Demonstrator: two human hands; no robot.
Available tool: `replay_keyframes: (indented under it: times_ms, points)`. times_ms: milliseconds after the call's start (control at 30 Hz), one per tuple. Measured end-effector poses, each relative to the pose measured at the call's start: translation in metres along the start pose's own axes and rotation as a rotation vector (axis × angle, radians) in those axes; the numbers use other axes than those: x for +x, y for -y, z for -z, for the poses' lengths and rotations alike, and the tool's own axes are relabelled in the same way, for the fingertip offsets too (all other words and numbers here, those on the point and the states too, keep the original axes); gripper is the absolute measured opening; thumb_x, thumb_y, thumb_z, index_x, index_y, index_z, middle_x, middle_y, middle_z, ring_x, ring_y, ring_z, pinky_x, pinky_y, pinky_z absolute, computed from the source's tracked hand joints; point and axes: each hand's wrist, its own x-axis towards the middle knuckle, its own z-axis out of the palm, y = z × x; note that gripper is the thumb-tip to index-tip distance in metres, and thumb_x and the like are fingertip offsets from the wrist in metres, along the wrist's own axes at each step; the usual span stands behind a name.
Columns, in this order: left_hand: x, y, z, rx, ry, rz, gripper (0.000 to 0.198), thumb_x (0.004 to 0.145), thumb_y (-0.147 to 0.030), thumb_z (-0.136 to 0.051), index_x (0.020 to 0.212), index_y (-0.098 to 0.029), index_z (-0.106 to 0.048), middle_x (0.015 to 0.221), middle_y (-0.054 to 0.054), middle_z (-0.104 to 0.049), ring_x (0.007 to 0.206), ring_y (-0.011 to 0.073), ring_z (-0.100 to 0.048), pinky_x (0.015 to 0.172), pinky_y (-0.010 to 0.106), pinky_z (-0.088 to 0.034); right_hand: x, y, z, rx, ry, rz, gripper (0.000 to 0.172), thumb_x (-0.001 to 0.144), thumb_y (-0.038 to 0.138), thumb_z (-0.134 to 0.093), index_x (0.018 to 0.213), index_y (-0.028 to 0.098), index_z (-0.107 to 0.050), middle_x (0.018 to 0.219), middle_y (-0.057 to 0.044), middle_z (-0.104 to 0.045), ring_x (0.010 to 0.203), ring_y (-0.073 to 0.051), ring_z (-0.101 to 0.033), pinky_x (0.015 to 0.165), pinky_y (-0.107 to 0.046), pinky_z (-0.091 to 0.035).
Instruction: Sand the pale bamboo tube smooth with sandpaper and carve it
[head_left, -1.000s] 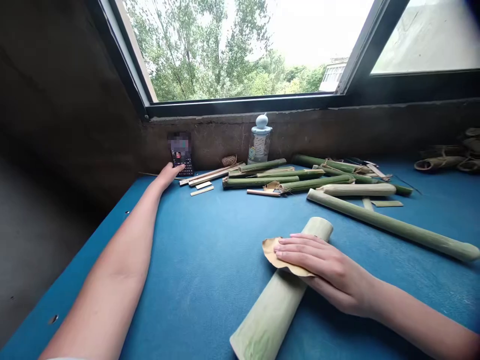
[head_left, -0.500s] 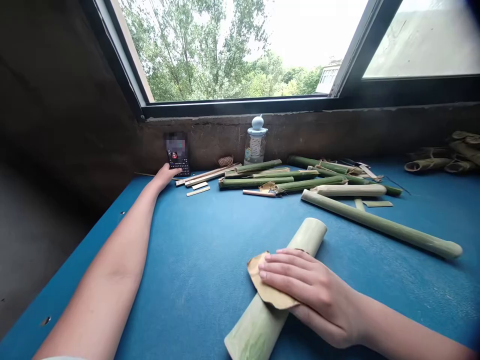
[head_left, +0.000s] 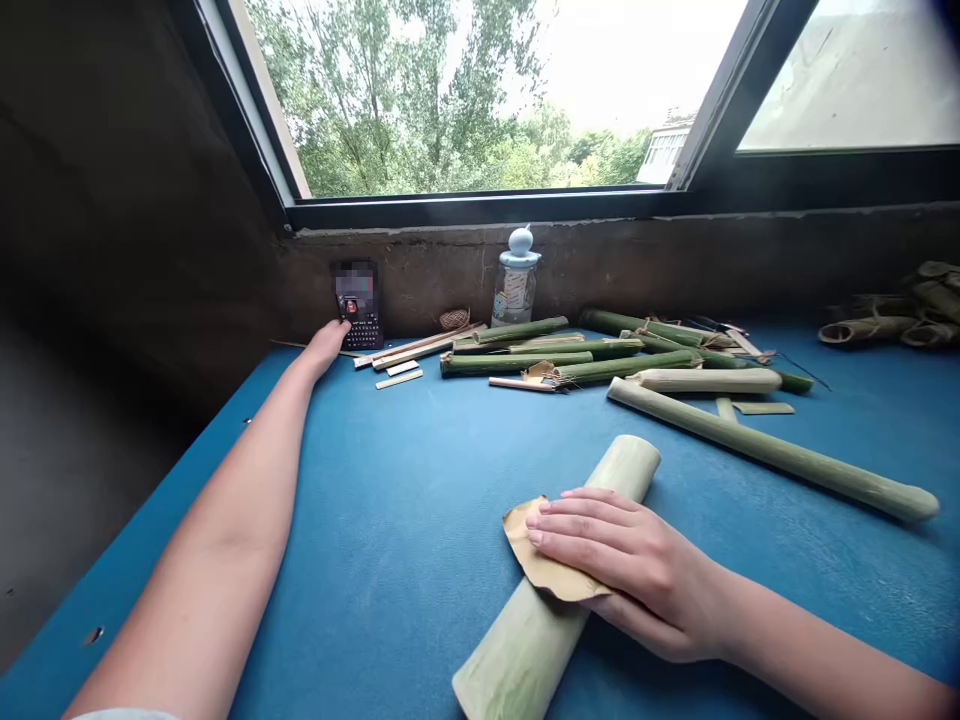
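Note:
My right hand (head_left: pixel 637 565) lies across a thick, pale green bamboo piece (head_left: pixel 517 650) on the blue table. Under its fingers is a tan sheet of sandpaper (head_left: pixel 551 570), pressed over the bamboo; the thumb is hidden. At the far left, my stretched-out left hand (head_left: pixel 328 345) is at the lower left edge of a dark phone (head_left: pixel 360 305). The phone leans upright on the wall, with a keyboard on its lit screen. A fingertip of the left hand meets the screen's edge, and the hand holds nothing. Its other fingers are mostly hidden.
Green bamboo lengths (head_left: pixel 517 363) and thin strips lie along the back of the table (head_left: pixel 360 520). A long bamboo stick (head_left: pixel 772 450) slants at the right. A jar with a pale blue lid (head_left: pixel 517 275) stands by the wall, and more bamboo tubes (head_left: pixel 862 330) lie far right.
My left hand has drawn back a little from the phone's screen towards its left edge. My right hand and the sandpaper have slid slightly up along the bamboo. The view has shifted a little.

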Motion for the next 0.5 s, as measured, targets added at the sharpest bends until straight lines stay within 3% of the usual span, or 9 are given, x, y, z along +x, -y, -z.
replay_keyframes:
  times_ms: [133, 233, 400, 500]
  points:
    - [-0.001, -0.003, -0.004, -0.198, 0.073, -0.038, 0.041, 0.081, -0.043, -0.058, 0.106, -0.012, -0.068, 0.112, 0.013, -0.072, 0.115, 0.0312, -0.063, 0.109, 0.046, -0.044, -0.002, -0.017, 0.003, -0.025, -0.047, -0.062, 0.042, 0.103, 0.027, -0.039, 0.141, 0.015, -0.051, 0.133, -0.014, -0.068, 0.127, -0.022, -0.062, 0.110, -0.041, -0.044]
    - [0.001, -0.003, -0.009, -0.217, 0.014, -0.026, 0.056, 0.075, -0.047, -0.068, 0.119, -0.011, -0.063, 0.121, 0.015, -0.069, 0.119, 0.0325, -0.062, 0.108, 0.048, -0.044, 0.002, -0.012, 0.003, -0.038, -0.047, -0.133, 0.040, 0.103, 0.025, -0.039, 0.140, 0.017, -0.052, 0.133, -0.013, -0.068, 0.126, -0.021, -0.062, 0.112, -0.042, -0.042]
    - [0.003, -0.006, -0.017, -0.044, -0.114, 0.078, 0.084, 0.070, -0.059, -0.077, 0.134, -0.012, -0.048, 0.137, 0.021, -0.058, 0.132, 0.0386, -0.053, 0.110, 0.048, -0.041, 0.010, 0.013, 0.002, 0.021, 0.016, 0.025, 0.046, 0.103, 0.031, -0.039, 0.143, 0.011, -0.049, 0.138, -0.015, -0.065, 0.135, -0.019, -0.056, 0.117, -0.038, -0.039]
    - [0.004, -0.011, -0.025, 0.043, -0.102, 0.077, 0.092, 0.070, -0.068, -0.073, 0.137, -0.013, -0.043, 0.136, 0.024, -0.058, 0.136, 0.0442, -0.047, 0.111, 0.056, -0.038, 0.012, 0.012, 0.005, 0.030, 0.028, 0.110, 0.045, 0.104, 0.032, -0.041, 0.141, 0.009, -0.052, 0.135, -0.015, -0.067, 0.137, -0.019, -0.054, 0.118, -0.036, -0.040]
